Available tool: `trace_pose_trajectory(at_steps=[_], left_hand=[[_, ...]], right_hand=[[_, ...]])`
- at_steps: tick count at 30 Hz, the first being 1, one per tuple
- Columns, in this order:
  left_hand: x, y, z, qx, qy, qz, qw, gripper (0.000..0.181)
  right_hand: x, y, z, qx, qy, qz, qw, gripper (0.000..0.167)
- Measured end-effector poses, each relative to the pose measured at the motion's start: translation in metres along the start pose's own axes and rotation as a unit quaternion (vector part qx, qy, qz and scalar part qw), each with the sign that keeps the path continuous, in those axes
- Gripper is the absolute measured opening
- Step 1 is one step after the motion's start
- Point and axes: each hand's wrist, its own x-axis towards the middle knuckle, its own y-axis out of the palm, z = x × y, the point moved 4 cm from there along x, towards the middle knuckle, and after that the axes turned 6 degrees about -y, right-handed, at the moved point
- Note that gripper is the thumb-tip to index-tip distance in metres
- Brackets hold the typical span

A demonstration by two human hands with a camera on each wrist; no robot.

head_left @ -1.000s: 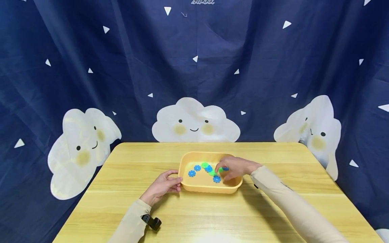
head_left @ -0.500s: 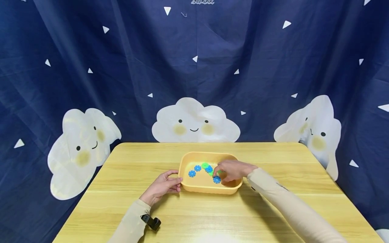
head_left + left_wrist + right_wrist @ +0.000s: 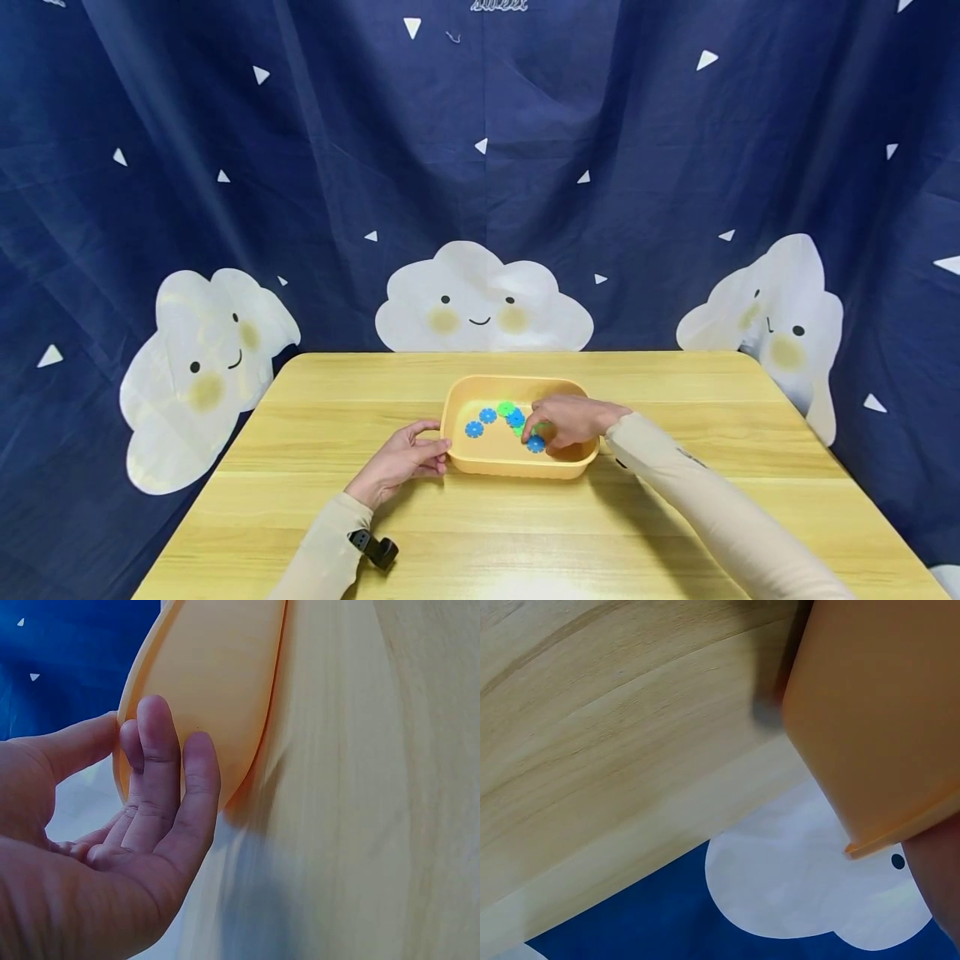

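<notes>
A yellow-orange plastic tray (image 3: 480,464) stands on the table with several blue and green snowflake discs in it. My left hand (image 3: 401,458) holds its left end; in the left wrist view the thumb is at the rim and the fingers lie along the outer wall (image 3: 217,660). My right hand (image 3: 573,419) reaches into the right part, index finger and thumb on either side of a blue snowflake disc (image 3: 536,445). Farther left lie two blue discs, one blue disc (image 3: 474,429) nearer the front. A green disc (image 3: 506,408) overlaps another blue disc (image 3: 516,417). The right wrist view hides my fingers behind the tray.
The wooden table (image 3: 337,383) extends around the tray on every side. Behind it hangs a dark blue curtain (image 3: 480,192) printed with clouds and triangles. A black wrist strap (image 3: 372,548) sits on my left sleeve.
My right hand has shifted slightly left and lower inside the tray, its fingers closing in around the front blue disc. My left hand and the tray stay put.
</notes>
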Motion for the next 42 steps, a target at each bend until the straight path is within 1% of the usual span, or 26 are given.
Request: trace_pose_trajectory(at_steps=[2,5,9,12,19,26,34,42], left_hand=[[-0.0002,0.0002,0.0001,0.000,-0.001,-0.001,1.0000,0.061],[-0.0004,0.0002,0.0003,0.001,-0.001,-0.002,1.0000,0.061],[-0.0012,0.0009,0.0006,0.002,0.000,0.001,1.0000,0.062],[-0.0015,0.0012,0.0008,0.003,0.000,0.003,1.0000,0.062],[-0.0004,-0.0002,0.0022,0.003,0.000,-0.001,1.0000,0.061],[-0.0010,-0.0007,0.0027,0.006,-0.006,0.000,1.0000,0.062],[-0.0014,-0.0009,0.0011,0.006,-0.005,-0.002,1.0000,0.062],[-0.0011,-0.0002,0.0010,0.010,-0.001,-0.005,0.9999,0.062]], right_hand=[[0.0006,-0.0001,-0.0001,0.001,0.003,0.004,1.0000,0.034],[0.0009,-0.0006,-0.0010,0.005,0.020,0.013,0.9997,0.037],[0.0011,-0.0013,-0.0027,0.025,0.040,0.024,0.9986,0.038],[0.0014,-0.0015,-0.0041,0.039,0.043,0.027,0.9980,0.037],[0.0018,0.0010,-0.0085,0.065,0.047,0.022,0.9966,0.033],[0.0024,0.0024,-0.0095,0.067,0.051,0.023,0.9961,0.032],[0.0023,0.0013,-0.0074,0.060,0.047,0.023,0.9968,0.030],[0.0023,0.0041,-0.0060,0.059,0.067,0.017,0.9959,0.027]])
